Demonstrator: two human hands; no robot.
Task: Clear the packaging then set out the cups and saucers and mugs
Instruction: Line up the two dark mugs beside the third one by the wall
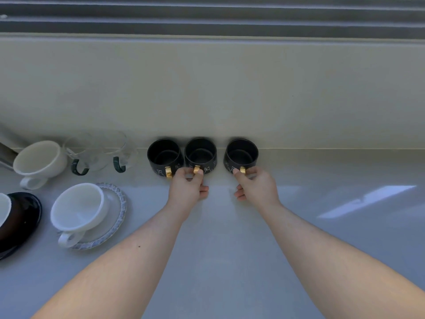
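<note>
Three black mugs with gold handles stand upright in a row against the back wall. My left hand (187,187) pinches the gold handle of the middle black mug (200,153). My right hand (256,186) pinches the handle of the right black mug (241,154). The left black mug (164,156) stands untouched beside the middle one. To the left are two clear glass mugs (96,150) with green handles, a white cup (40,160), and a white cup (78,210) on a patterned glass saucer (115,215).
A black saucer (25,222) bearing another white cup sits at the far left edge. A metal object (7,148) pokes in at the left by the wall. The grey countertop (230,261) runs to the right, with a beige wall behind.
</note>
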